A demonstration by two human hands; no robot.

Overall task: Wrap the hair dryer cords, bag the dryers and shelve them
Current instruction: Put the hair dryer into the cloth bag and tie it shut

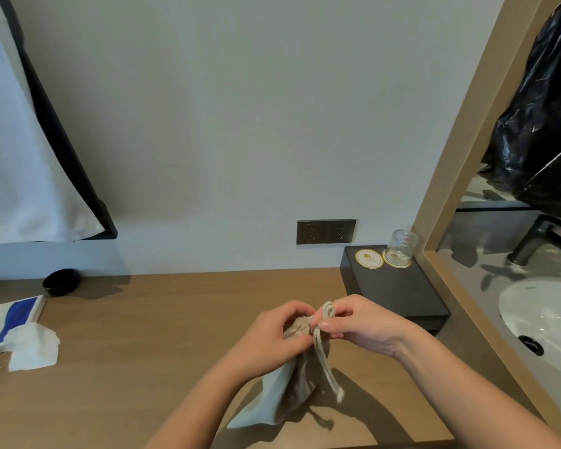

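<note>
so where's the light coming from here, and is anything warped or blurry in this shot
Head view: shadows of the hands and the cloth bag fall right and toward the viewer on the wooden counter, so light seems to come from upper left; wide-angle bending tilts the wooden frame and the mirror edge; the black plastic bag shows glare; the image is slightly soft overall.

You are looking at a moderately bright, evenly lit scene with soft, cool light. Shadows fall on the wooden counter (pixel 149 322) toward you and to the right of the cloth bag (pixel 282 393), and under your forearms, so the light comes from above and ahead. The black plastic bag (pixel 544 118) shows sharp glare streaks. Wide-angle distortion bends the wooden frame (pixel 460 131) and the left edge. Focus is slightly soft throughout, softest at the corners.
</note>
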